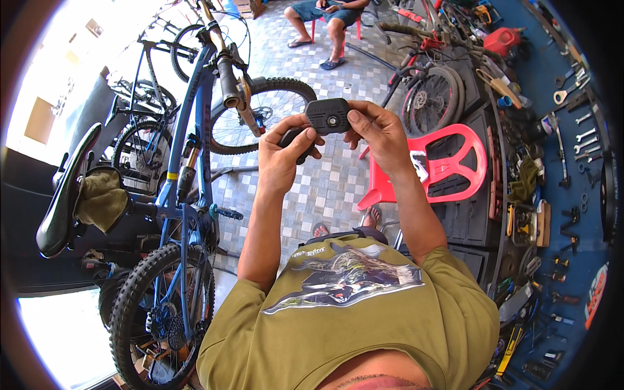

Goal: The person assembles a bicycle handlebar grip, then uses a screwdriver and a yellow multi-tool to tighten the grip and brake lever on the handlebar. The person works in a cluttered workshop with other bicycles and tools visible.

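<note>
Black plastic makes up the small rounded box (pixel 327 116) that sits between the person's two hands in the head view, raised in front of the chest, with a round metal spot on its face. The right hand (pixel 381 138) grips the box's right end, thumb laid on the near face and fingers bent behind it. The left hand (pixel 283 155) has its fingers curled narrowly round a dark piece (pixel 303 147) just below the box, the thumb lying along it; its upper fingers reach the box's left end. Whether the dark piece joins the box cannot be told. Below the arms, the person's olive shirt (pixel 370 325) carries a printed picture. To the left stands a blue bicycle (pixel 190 130), with a crumpled olive cloth (pixel 104 200) tucked under its black saddle (pixel 64 201) and its knobbly front wheel (pixel 312 91) near the left hand. A red plastic chair (pixel 478 153) stands to the right, beyond the right forearm, with something white (pixel 418 168) on it. At the top, another person (pixel 328 13) sits over the tiled floor (pixel 312 195). Along the right edge, wrenches (pixel 585 135) hang on a blue wall (pixel 552 71), near a red fuel can (pixel 502 41).
</note>
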The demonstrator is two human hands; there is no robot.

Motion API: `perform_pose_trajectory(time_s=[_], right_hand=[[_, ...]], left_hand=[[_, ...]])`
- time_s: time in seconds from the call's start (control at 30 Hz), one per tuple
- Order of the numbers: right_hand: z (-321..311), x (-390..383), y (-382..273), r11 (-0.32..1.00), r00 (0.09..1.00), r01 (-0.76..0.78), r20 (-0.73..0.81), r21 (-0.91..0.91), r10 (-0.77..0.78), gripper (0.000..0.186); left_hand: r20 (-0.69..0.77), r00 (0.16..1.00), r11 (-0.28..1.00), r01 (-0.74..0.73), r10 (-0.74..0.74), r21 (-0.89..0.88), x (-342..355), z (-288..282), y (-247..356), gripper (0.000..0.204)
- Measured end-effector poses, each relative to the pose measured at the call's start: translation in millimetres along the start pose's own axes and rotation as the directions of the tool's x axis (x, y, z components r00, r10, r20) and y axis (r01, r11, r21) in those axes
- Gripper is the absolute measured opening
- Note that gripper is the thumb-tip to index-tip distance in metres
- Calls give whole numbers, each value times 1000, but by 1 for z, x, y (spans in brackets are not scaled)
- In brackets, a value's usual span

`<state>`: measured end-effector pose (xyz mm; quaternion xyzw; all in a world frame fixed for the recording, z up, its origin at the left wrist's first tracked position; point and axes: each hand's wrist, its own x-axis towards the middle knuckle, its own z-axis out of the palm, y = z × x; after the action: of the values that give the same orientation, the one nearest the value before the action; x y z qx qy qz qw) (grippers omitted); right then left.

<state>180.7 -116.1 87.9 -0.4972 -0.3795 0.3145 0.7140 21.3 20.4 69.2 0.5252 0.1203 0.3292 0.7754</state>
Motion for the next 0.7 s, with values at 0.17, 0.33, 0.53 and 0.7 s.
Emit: perform_pose_trajectory(time_s=[0.17, 0.33, 0.53, 0.7], right_hand=[[0, 0, 2, 1000, 1000, -12, 8, -4, 13, 32], [0, 0, 3, 1000, 1000, 5, 10, -26, -5, 32], [1, -2, 4, 1000, 1000, -9, 2, -23, 9, 31], [2, -2, 4, 1000, 1000, -12, 5, -5, 12, 30]], left_hand=[[-9, 1000, 1000, -4, 4, -5, -1, 0, 0, 23], [-31, 999, 1000, 8, -7, 13, -3, 0, 1, 24], [-40, 999, 1000, 24, -25, -12, -6, 2, 1, 23], [-34, 999, 1000, 15, -16, -13, -7, 1, 0, 23]])
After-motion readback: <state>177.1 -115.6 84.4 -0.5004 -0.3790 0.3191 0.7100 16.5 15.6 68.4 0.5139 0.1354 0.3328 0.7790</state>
